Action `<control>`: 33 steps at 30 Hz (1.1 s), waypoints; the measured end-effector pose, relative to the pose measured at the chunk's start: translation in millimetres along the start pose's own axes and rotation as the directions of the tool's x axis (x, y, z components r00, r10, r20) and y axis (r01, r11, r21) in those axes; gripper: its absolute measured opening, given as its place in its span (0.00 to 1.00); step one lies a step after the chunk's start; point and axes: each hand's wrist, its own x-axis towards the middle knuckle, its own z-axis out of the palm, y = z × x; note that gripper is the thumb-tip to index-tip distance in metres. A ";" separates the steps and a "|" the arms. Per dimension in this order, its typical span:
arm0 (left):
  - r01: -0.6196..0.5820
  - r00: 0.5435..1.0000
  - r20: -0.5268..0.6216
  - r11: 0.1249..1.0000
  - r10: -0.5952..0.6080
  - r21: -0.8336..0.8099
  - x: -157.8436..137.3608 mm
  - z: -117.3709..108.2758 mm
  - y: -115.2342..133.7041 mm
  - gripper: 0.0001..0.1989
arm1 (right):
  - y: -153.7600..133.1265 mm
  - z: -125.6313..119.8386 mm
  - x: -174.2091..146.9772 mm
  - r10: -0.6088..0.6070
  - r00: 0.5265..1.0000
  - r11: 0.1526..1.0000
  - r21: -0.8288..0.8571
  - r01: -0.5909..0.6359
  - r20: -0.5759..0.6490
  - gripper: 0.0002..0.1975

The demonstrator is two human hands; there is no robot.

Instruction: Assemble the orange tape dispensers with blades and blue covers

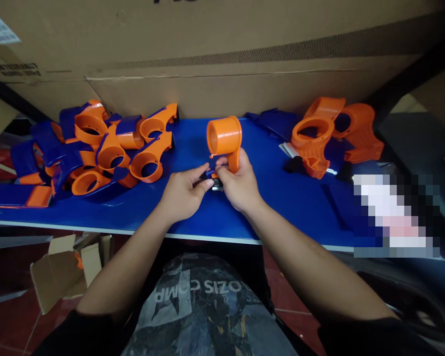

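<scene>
My right hand [241,182] is closed around the handle end of an orange tape dispenser [225,136], whose round hub points up above the blue tabletop [193,148]. Close beside it, my left hand [187,193] pinches a small dark part [208,174] at the dispenser's lower end, thumb and fingers drawn together. A bit of shiny metal [217,185] shows between the two hands. My fingers hide most of the place where the parts meet.
On the left lies a pile of orange and blue tape dispensers [113,151]. Several orange dispenser bodies [313,131] and blue pieces [272,122] lie at right. A large cardboard box [222,94] stands behind the table; an open carton [55,272] sits below left.
</scene>
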 end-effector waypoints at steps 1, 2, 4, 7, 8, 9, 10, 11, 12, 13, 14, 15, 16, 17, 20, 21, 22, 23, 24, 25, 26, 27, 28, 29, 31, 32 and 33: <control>-0.002 1.000 -0.003 1.000 0.002 0.010 -0.1 -0.3 1.2 0.24 | 0.1 -0.1 0.1 -0.002 1.000 1.000 0.004 0.002 0.001 0.16; -0.006 1.000 -0.005 1.000 0.006 0.015 -0.3 -0.6 2.2 0.24 | 0.2 -0.2 0.3 -0.001 1.000 1.000 0.009 0.001 0.002 0.16; -0.020 1.000 -0.013 1.000 0.020 0.010 -0.6 -0.9 3.2 0.24 | 0.4 -0.4 0.5 0.002 1.000 1.000 0.014 -0.002 0.004 0.17; -0.026 1.000 -0.017 1.000 0.025 -0.016 -0.5 -1.3 2.3 0.24 | 0.9 -0.7 1.0 -0.003 1.000 1.000 0.006 0.003 0.004 0.18; -0.020 1.000 -0.012 1.000 0.020 -0.023 -0.2 -1.5 1.7 0.24 | 1.2 -0.9 1.2 -0.008 1.000 1.000 0.003 0.008 0.004 0.18; -0.013 1.000 -0.006 1.000 0.013 -0.024 0.2 -1.8 1.1 0.24 | 1.6 -1.0 1.3 -0.014 1.000 1.000 0.000 0.014 0.003 0.18; -0.007 1.000 0.001 1.000 0.007 -0.019 0.6 -2.3 0.7 0.24 | 2.0 -1.2 1.5 -0.020 1.000 1.000 -0.002 0.020 0.002 0.19; -0.002 1.000 0.006 1.000 0.002 -0.008 1.1 -2.9 0.6 0.25 | 2.5 -1.4 1.6 -0.028 1.000 1.000 -0.007 0.028 0.002 0.19; -0.001 1.000 0.011 1.000 0.001 0.005 1.6 -3.7 0.7 0.25 | 3.1 -1.6 1.8 -0.035 0.999 0.999 -0.013 0.035 0.002 0.19; -0.002 1.000 0.016 1.000 0.001 0.015 2.1 -4.6 0.9 0.26 | 3.6 -1.8 1.9 -0.044 0.999 0.999 -0.020 0.044 0.003 0.19; -0.004 1.000 0.021 1.000 0.004 0.020 2.7 -5.6 1.2 0.26 | 4.2 -2.0 1.9 -0.052 0.999 0.998 -0.030 0.052 0.005 0.19; -0.007 1.000 0.027 1.000 0.007 0.021 3.3 -6.7 1.3 0.26 | 4.7 -2.2 2.0 -0.062 0.998 0.997 -0.041 0.062 0.007 0.18; -0.009 0.999 0.037 1.000 0.008 0.017 3.9 -7.7 1.1 0.26 | 5.1 -2.3 2.0 -0.072 0.997 0.996 -0.053 0.072 0.007 0.18; -0.009 0.999 0.052 1.000 0.008 0.009 4.5 -8.6 0.7 0.26 | 5.5 -2.4 1.9 -0.083 0.997 0.995 -0.064 0.083 0.005 0.18; -0.001 0.995 0.104 1.000 0.004 -0.029 6.1 -10.5 -1.3 0.26 | 6.3 -2.4 1.9 -0.109 0.994 0.990 -0.087 0.109 0.001 0.18; 0.001 0.993 0.115 0.999 0.004 -0.044 6.3 -10.7 -1.9 0.26 | 6.4 -2.4 1.8 -0.111 0.994 0.990 -0.087 0.111 0.004 0.18; 0.001 0.993 0.121 0.999 0.005 -0.055 6.4 -10.8 -2.1 0.26 | 6.6 -2.3 1.8 -0.107 0.994 0.991 -0.083 0.108 0.010 0.18; 0.002 0.992 0.124 0.998 0.006 -0.060 6.4 -10.6 -1.9 0.26 | 6.6 -2.1 1.6 -0.100 0.995 0.992 -0.075 0.101 0.016 0.18; 0.002 0.992 0.126 0.998 0.006 -0.062 6.1 -10.2 -1.5 0.25 | 6.5 -1.9 1.5 -0.090 0.996 0.994 -0.065 0.091 0.024 0.17; 0.003 0.992 0.128 0.998 0.005 -0.063 5.8 -9.6 -0.7 0.25 | 6.4 -1.7 1.3 -0.080 0.996 0.995 -0.057 0.082 0.031 0.17; 0.002 0.992 0.128 0.998 0.006 -0.066 5.4 -8.8 0.2 0.24 | 6.1 -1.4 1.1 -0.071 0.997 0.996 -0.050 0.073 0.037 0.17; 0.001 0.992 0.125 0.998 0.008 -0.070 5.0 -7.9 1.1 0.24 | 5.8 -1.1 0.9 -0.063 0.997 0.997 -0.043 0.065 0.042 0.17; -0.002 0.993 0.121 0.997 0.011 -0.074 4.5 -6.8 2.0 0.24 | 5.5 -0.8 0.7 -0.055 0.997 0.998 -0.036 0.057 0.045 0.17; -0.006 0.994 0.113 0.997 0.014 -0.075 4.0 -5.6 2.6 0.23 | 5.3 -0.6 0.7 -0.047 0.998 0.999 -0.026 0.048 0.044 0.17; -0.017 0.996 0.085 0.998 0.022 -0.063 2.9 -2.9 3.1 0.23 | 5.3 -0.2 0.9 -0.026 0.999 1.000 -0.004 0.027 0.036 0.17; -0.025 0.997 0.069 0.998 0.028 -0.051 2.4 -1.4 2.8 0.23 | 5.6 -0.2 1.1 -0.012 0.999 1.000 0.010 0.012 0.032 0.16; -0.037 0.998 0.056 0.999 0.039 -0.036 1.9 0.1 2.3 0.23 | 6.1 -0.2 1.3 0.005 1.000 1.000 0.024 -0.006 0.028 0.16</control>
